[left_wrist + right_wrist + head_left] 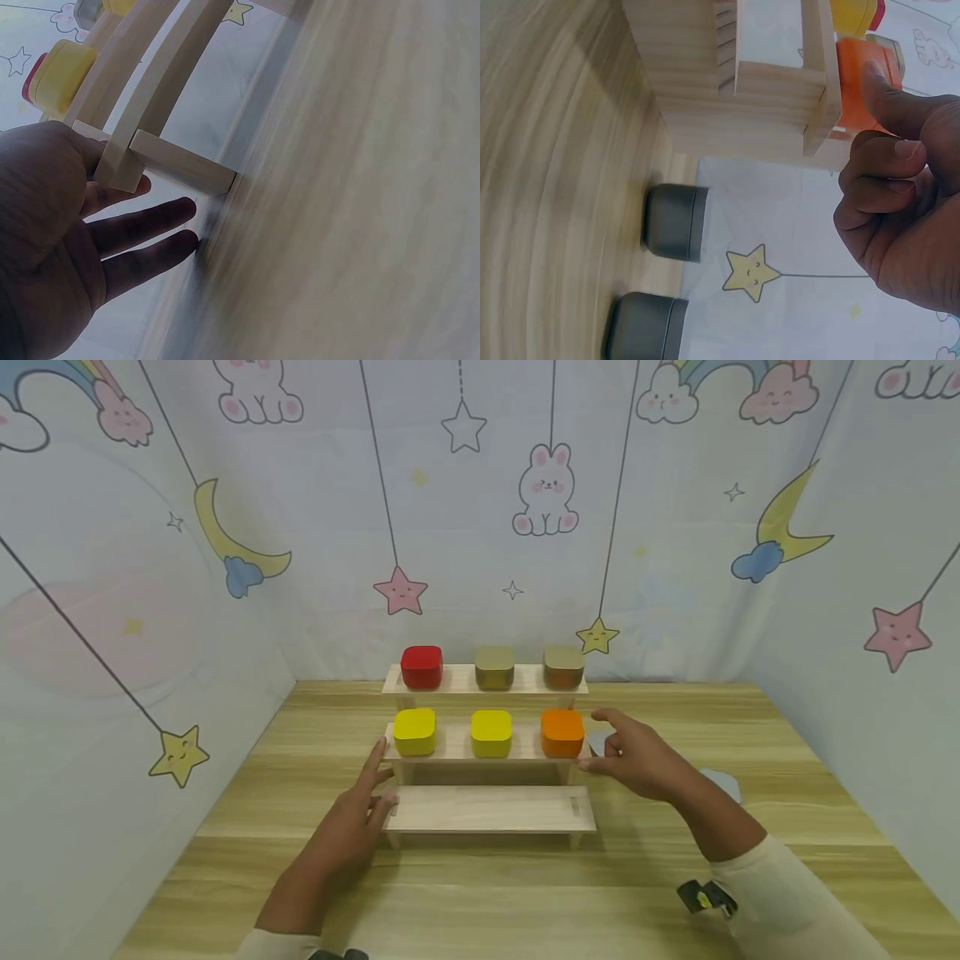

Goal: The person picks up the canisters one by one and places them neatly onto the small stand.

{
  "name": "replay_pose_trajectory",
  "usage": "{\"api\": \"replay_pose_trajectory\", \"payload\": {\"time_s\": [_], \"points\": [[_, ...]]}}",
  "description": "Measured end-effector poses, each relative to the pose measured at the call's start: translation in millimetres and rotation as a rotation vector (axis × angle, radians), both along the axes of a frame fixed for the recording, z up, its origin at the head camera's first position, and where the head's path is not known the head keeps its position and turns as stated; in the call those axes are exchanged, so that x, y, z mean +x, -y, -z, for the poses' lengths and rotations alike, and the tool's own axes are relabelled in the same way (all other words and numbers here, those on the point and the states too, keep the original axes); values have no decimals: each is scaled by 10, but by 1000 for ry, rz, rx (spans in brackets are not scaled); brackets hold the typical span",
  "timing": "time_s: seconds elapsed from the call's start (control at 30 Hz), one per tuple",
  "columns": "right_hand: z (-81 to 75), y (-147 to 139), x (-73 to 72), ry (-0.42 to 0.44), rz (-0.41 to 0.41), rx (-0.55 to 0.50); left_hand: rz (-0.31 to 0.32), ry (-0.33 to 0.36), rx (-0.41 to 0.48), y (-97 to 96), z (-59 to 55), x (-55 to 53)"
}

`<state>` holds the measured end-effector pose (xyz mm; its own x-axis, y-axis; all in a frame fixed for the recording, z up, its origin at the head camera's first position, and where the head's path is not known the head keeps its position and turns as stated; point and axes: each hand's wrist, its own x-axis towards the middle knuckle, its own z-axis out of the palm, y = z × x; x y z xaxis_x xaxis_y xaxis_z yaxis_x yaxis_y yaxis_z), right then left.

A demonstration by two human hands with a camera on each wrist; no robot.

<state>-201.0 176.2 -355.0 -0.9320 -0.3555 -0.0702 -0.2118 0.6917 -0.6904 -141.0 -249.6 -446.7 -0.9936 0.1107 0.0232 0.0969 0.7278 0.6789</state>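
A three-tier wooden rack [491,810] stands in the middle of the table. My left hand [354,822] is at its left end, thumb at the bottom board and a forefinger reaching up to the middle board. In the left wrist view its other fingers [154,259] extend loosely past the rack's leg. An orange box [562,732] sits at the middle board's right end. Just right of it is my right hand [637,756], thumb and forefinger spread, other fingers curled in. The right thumb [889,97] overlaps the orange box in the right wrist view.
Two yellow boxes [491,732] share the middle board. The top board bears a red box [422,667] and two olive-toned boxes [495,667]. Right of the rack, two grey boxes [676,221] stand on the wooden table [487,910]. Patterned cloth [480,543] encloses the back and sides.
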Motion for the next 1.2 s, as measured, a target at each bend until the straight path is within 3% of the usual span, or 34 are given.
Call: {"api": "replay_pose_trajectory", "payload": {"time_s": [0.33,0.67,1.2], "points": [[127,-310,53,-6,22,-47,15,-13,14,6,20,0],[315,-645,131,7,95,-90,16,-23,15,5,-8,16],[564,-1016,211,-4,194,-175,0,25,10,-8,-9,-3]]}}
